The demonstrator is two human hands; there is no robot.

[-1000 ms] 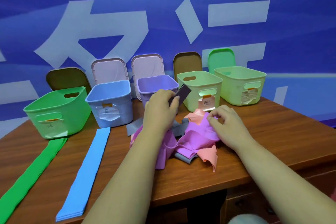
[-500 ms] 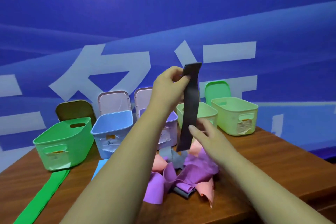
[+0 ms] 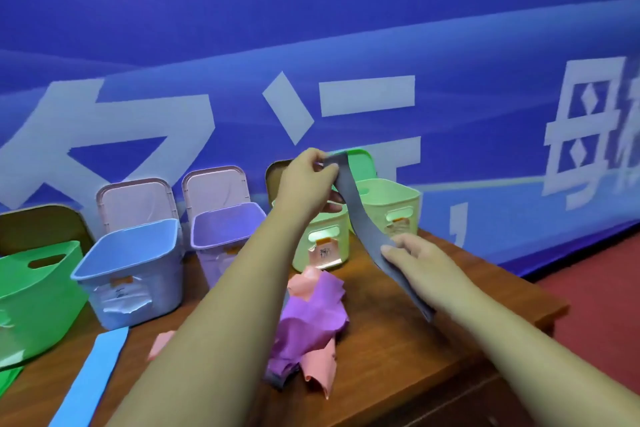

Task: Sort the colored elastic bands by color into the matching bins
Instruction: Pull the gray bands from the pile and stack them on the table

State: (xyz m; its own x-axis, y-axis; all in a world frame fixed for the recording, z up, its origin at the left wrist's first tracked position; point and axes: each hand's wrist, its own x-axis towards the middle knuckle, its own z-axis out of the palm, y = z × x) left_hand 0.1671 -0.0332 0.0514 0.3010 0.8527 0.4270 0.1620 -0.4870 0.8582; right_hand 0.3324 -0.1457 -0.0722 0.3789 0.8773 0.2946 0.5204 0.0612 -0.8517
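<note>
My left hand [image 3: 306, 184] pinches the top end of a grey elastic band [image 3: 360, 222], raised above the bins. The band hangs down to the right, where my right hand [image 3: 415, 262] grips its lower part over the table. Below them lies a tangled pile of purple and pink bands [image 3: 311, 319], with a bit of grey under it. A blue band [image 3: 93, 374] lies flat at the left. Along the back stand a green bin [image 3: 31, 291], a blue bin [image 3: 131, 270], a purple bin [image 3: 225, 229] and two pale green bins [image 3: 325, 243] [image 3: 391, 204].
The wooden table [image 3: 433, 350] ends at the right, with red floor [image 3: 595, 291] beyond. Bin lids [image 3: 135, 201] lean against the blue banner wall behind the bins. A green band's tip [image 3: 8, 381] shows at the far left edge.
My left hand pulled the grey band up out of the pile. My right hand left the pile and took hold of the band's lower part, drawing it out to the right.
</note>
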